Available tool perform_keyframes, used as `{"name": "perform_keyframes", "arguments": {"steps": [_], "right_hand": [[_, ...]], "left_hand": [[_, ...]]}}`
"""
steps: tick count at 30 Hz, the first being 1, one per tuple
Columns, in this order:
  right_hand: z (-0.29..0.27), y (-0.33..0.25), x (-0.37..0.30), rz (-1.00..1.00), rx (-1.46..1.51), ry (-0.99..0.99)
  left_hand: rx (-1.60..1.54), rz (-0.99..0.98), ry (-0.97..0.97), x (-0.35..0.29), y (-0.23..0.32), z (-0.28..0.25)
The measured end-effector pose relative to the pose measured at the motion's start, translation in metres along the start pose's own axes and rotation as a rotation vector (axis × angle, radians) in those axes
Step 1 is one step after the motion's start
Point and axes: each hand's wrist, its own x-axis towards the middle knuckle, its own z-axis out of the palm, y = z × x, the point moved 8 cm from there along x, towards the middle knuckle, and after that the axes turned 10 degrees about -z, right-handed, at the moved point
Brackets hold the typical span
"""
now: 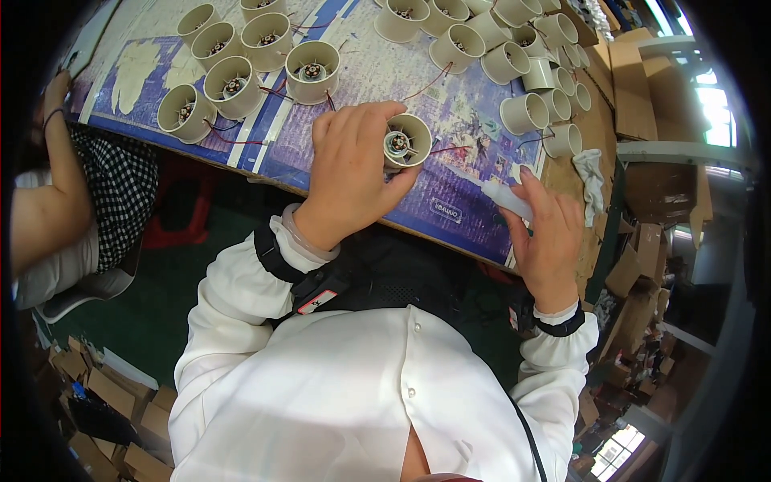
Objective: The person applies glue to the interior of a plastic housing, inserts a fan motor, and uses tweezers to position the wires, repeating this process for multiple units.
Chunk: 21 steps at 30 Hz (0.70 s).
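Observation:
My left hand (353, 165) is wrapped round a cream plastic cup (417, 127) near the table's front edge. Inside that cup sits a small round motor (397, 144), and a red wire runs out to its right. My right hand (550, 229) grips a small white squeeze bottle (507, 198), whose thin nozzle points left toward the cup. A gap of bare table lies between nozzle and cup. Close by on the left stand similar cups with motors, among them one cup (313, 72) just beyond my left hand.
More cream cups (524, 114) crowd the table's far right, some tipped on their sides. A crumpled white cloth (590, 185) lies at the right edge. On the left, another person's arm (68, 173) rests by the table. Cardboard boxes (634, 92) stand beyond the right side.

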Motion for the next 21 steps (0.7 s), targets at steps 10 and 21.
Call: {"name": "perform_keyframes", "arguments": {"steps": [10, 21], "right_hand": [[-0.0020, -0.0018, 0.0037, -0.010, 0.001, -0.016], [-0.0060, -0.0033, 0.0067, -0.027, 0.001, -0.010]], "left_hand": [[-0.011, -0.003, -0.017, -0.0008, -0.0016, 0.0014], [-0.005, -0.002, 0.001, 0.0003, -0.0004, -0.0008]]}}
